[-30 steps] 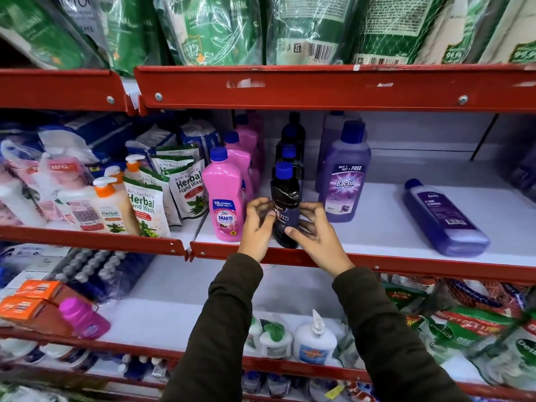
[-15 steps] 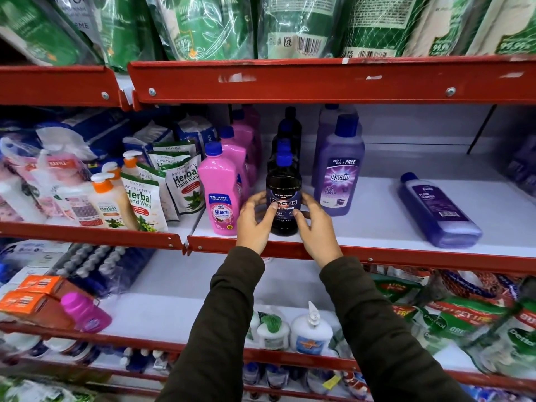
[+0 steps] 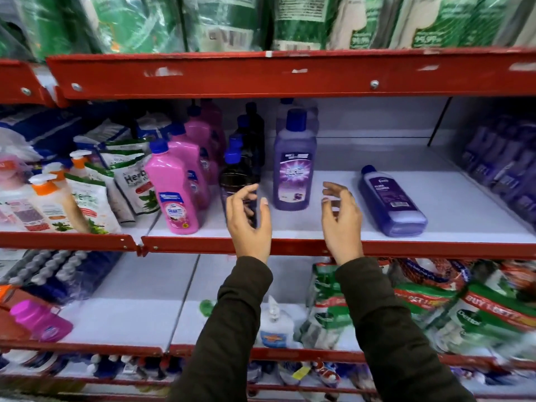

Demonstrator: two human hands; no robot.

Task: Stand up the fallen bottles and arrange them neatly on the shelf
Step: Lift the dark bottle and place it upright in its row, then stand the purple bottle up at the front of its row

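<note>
On the white middle shelf (image 3: 333, 227), a dark bottle with a blue cap (image 3: 236, 175) stands upright at the front of its row. My left hand (image 3: 248, 220) hovers just in front of it, fingers apart, holding nothing. My right hand (image 3: 342, 219) is open in mid-air between an upright purple bottle (image 3: 294, 169) and a fallen purple bottle (image 3: 391, 201). That fallen bottle lies on its side, cap pointing to the back. Upright pink bottles (image 3: 174, 192) stand in a row left of the dark one.
Handwash pump bottles and refill pouches (image 3: 87, 192) crowd the shelf to the left. More purple bottles (image 3: 499, 169) stand at the far right. A pink bottle (image 3: 40, 320) lies on the lower shelf at left. Green packs hang above and fill the lower right.
Both hands have let go of the dark bottle, which now stands upright. My right hand has moved right toward the fallen purple bottle; the view has shifted right and is blurred.
</note>
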